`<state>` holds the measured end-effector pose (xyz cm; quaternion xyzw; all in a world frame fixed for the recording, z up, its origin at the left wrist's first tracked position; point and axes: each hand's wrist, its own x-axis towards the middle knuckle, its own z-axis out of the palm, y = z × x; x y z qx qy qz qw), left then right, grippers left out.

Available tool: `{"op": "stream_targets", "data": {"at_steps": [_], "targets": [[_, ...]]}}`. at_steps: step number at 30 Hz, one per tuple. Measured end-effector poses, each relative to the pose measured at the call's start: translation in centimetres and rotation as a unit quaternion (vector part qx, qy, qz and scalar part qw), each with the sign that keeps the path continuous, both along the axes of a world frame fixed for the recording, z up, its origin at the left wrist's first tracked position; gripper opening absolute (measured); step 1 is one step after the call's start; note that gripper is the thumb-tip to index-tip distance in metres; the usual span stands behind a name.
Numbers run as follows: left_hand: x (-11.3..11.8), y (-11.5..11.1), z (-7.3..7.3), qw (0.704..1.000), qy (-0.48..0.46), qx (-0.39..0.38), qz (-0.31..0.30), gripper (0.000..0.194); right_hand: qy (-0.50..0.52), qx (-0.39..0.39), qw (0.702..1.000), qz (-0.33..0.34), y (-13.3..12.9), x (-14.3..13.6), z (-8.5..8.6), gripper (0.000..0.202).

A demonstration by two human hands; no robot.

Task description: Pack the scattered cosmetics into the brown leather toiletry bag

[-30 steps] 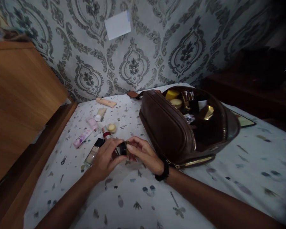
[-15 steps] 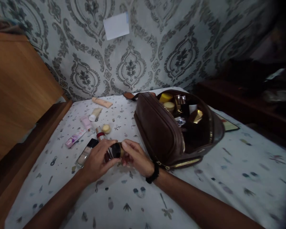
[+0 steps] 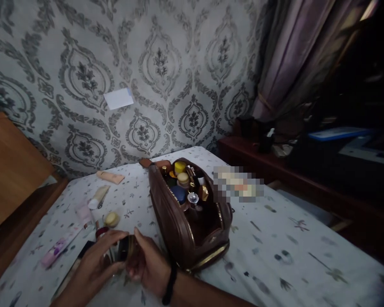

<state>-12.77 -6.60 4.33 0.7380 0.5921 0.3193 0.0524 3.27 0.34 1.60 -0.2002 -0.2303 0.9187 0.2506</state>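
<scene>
Between my two hands is a small cosmetic container (image 3: 124,248) with a black band and a brownish-gold end; fingers and dim light hide its exact kind. The fingers of my left hand (image 3: 91,262) close round its left side, and those of my right hand (image 3: 150,261) pinch its right end. A red-banded tube (image 3: 101,231) lies just beyond the left fingers. Partly under the left hand is a black-capped flat bottle (image 3: 83,249). To the right of my hands stands a brown leather bag (image 3: 166,221), unzipped, with several cosmetics inside, among them a clear-topped bottle (image 3: 193,198).
On the patterned sheet (image 3: 259,251) lie a peach tube (image 3: 110,177), a white-capped tube (image 3: 98,197), a pink tube (image 3: 85,213), a purple-and-pink tube (image 3: 60,246) and a round yellow container (image 3: 112,219). A wooden panel (image 3: 16,166) borders the left; dark red furniture (image 3: 237,155) borders the right.
The view has swung right and up, so the bag and hands appear further left and lower. Both hands keep hold of the container. More of the bag's contents shows.
</scene>
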Motion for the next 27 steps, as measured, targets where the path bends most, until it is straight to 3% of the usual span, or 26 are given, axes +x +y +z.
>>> {"op": "stream_targets", "data": {"at_steps": [3, 5, 11, 14, 17, 22, 27], "targets": [[0.4, 0.0, 0.7, 0.998, -0.043, -0.034, 0.040, 0.045, -0.009, -0.021, 0.999, 0.039, -0.2, -0.1, -0.2, 0.066], [1.2, 0.6, 2.2, 0.995, -0.089, -0.023, 0.043, 0.042, -0.014, -0.001, 0.999, 0.048, -0.3, -0.3, -0.5, 0.068], [5.0, 5.5, 9.7, 0.987, -0.158, 0.017, 0.034, 0.040, 0.029, 0.043, 0.998, 0.047, -0.4, -0.4, -1.2, 0.058], [6.9, 8.0, 12.2, 0.983, -0.182, 0.010, -0.015, 0.040, 0.037, 0.042, 0.997, 0.053, -0.3, -0.2, -1.1, 0.055], [8.0, 9.2, 12.8, 0.975, -0.217, -0.012, -0.052, 0.041, 0.042, 0.042, 0.997, 0.055, -0.3, -0.1, -1.0, 0.050], [8.2, 9.2, 12.7, 0.964, -0.255, -0.039, -0.070, 0.044, 0.039, 0.043, 0.997, 0.049, -0.3, 0.0, -0.8, 0.047], [9.0, 10.3, 14.5, 0.966, -0.239, -0.047, -0.088, 0.043, 0.037, 0.045, 0.997, 0.045, -0.4, 0.1, -0.7, 0.047]]}}
